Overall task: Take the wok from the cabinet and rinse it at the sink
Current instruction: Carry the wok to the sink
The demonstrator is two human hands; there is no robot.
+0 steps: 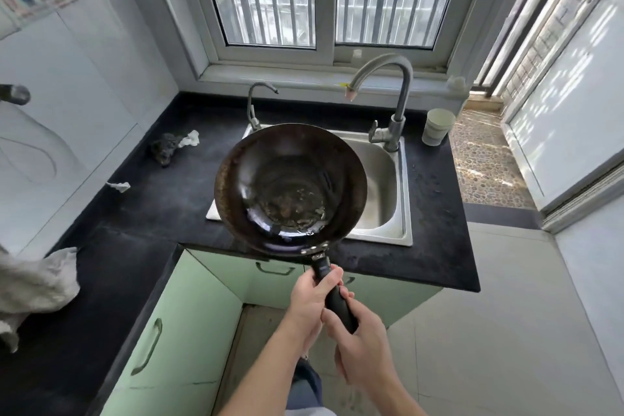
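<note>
Both my left grip (312,297) and right grip (363,346) are clasping the round black metal wok (290,186) level for the grey tap (401,84) ahead.

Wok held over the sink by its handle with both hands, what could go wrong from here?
1. The wok looks nearly as wide as the sink, so lowering it could knock its rim against the small faucet or the tall faucet.
2. All its weight hangs off the handle, gripped by the left hand and right hand; it may tip once water fills it.
3. Splashes could reach the cup beside the sink.
</note>
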